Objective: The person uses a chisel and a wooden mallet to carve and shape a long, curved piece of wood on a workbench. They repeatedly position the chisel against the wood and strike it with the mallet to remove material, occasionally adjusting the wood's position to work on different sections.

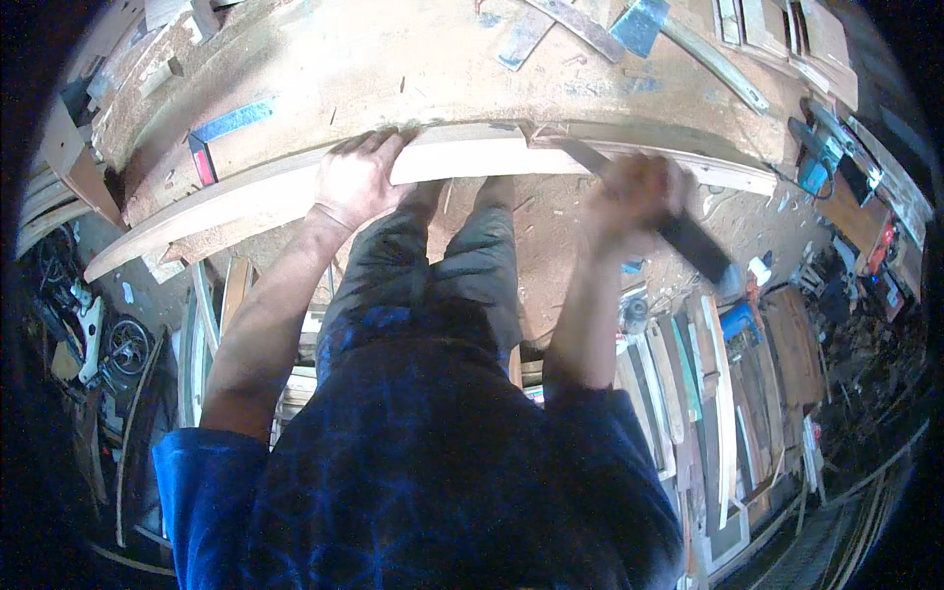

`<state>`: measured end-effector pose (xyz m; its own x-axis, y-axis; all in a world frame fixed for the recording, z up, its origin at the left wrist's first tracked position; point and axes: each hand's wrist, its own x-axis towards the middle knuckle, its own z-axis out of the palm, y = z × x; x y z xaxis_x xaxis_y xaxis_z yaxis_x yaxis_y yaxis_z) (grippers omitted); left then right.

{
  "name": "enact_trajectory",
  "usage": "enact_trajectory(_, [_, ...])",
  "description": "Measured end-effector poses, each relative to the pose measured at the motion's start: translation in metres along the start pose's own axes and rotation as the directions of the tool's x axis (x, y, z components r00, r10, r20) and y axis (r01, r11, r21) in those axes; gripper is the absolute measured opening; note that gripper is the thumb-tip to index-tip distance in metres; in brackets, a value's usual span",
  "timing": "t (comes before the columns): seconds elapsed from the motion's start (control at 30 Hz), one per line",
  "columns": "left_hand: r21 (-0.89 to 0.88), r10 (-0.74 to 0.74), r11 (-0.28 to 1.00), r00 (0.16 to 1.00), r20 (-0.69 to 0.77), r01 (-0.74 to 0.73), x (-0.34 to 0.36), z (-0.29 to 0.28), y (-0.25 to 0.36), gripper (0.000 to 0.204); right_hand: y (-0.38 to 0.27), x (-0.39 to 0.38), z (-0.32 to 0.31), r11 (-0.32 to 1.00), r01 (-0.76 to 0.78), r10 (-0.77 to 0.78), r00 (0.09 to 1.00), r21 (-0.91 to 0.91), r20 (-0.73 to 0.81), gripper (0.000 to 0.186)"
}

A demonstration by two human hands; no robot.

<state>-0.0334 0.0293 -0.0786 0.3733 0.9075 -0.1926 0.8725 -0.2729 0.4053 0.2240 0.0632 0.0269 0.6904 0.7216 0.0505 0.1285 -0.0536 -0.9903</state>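
A long, pale wooden board (pixel 462 159) lies along the near edge of the workbench (pixel 383 84). On its left half rests my left hand (pixel 362 175), fingers over the far edge and thumb on the near side. My right hand (pixel 639 197), smeared by motion, is wrapped round a tool with a flat grey blade (pixel 582 155) and a thick dark end (pixel 703 254). The blade's tip points at a notch in the board, where thin curled shavings (pixel 549 132) stand up. The tool's exact kind is blurred.
A blue-bladed try square (pixel 231 120) lies beyond the board. Farther back sits a hatchet with a blue head (pixel 639 25), beside flat metal pieces (pixel 560 29). A blue power tool (pixel 811 162) is at the right. Stacked planks (pixel 723 393) and a spoked wheel (pixel 128 344) are below.
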Motion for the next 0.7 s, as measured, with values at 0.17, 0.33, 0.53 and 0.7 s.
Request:
enact_trajectory(0.17, [-0.053, -0.029, 0.998, 0.998, 0.061, 0.032, 0.001, -0.002, 0.002, 0.045, -0.015, 0.003, -0.029, 0.944, -0.107, 0.011, 0.956, 0.313, 0.294, 0.030])
enact_trajectory(0.33, [-0.041, 0.027, 0.999, 0.999, -0.031, -0.029, 0.002, -0.003, 0.002, 0.052, 0.008, 0.011, -0.009, 0.975, 0.030, -0.085, 0.967, 0.222, 0.242, 0.033])
enact_trajectory(0.53, [0.007, -0.052, 0.999, 0.993, 0.107, 0.052, 0.004, -0.006, 0.005, 0.051, 0.039, 0.002, 0.009, 0.986, 0.024, 0.001, 0.988, -0.163, 0.151, 0.038])
enact_trajectory(0.7, [-0.031, -0.008, 0.999, 0.999, 0.041, 0.009, -0.004, 0.001, -0.004, 0.054, 0.007, 0.027, -0.054, 0.935, -0.054, -0.105, 0.902, 0.350, 0.419, 0.036])
